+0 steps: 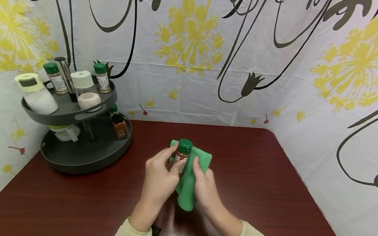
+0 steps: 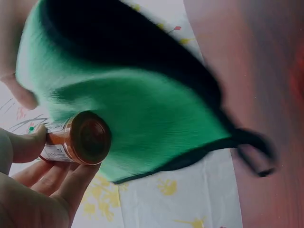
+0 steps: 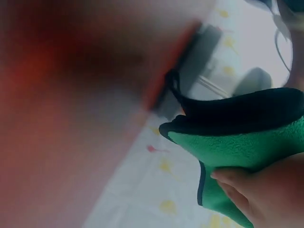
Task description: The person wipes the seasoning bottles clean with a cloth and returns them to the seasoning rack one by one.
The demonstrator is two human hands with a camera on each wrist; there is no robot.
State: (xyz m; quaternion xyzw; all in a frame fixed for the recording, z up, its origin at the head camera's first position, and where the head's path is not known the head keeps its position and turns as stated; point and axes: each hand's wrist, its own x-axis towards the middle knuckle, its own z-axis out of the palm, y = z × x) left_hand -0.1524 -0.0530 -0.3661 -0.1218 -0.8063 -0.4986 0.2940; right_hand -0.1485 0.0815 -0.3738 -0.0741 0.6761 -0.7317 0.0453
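My left hand (image 1: 161,176) grips a small spice jar (image 1: 184,150) with a green lid and reddish-brown contents, held up over the table. In the left wrist view the base of the spice jar (image 2: 90,138) faces the camera, with fingers and thumb around its labelled side. A green cloth (image 1: 188,190) with dark edging and a hanging loop is pinched by my right hand (image 1: 205,187), thumb on top. The cloth lies right against the jar's side and behind it. In the right wrist view the cloth (image 3: 237,147) hangs folded from the fingers.
On the left stands a dark two-tier turntable (image 1: 85,162). Its upper tier carries several jars, among them a white-lidded jar (image 1: 86,92) and a tilted container (image 1: 36,94). A dark-capped spice bottle (image 1: 119,127) is below. A patterned cloth backdrop (image 1: 189,107) borders the reddish-brown table (image 1: 253,179).
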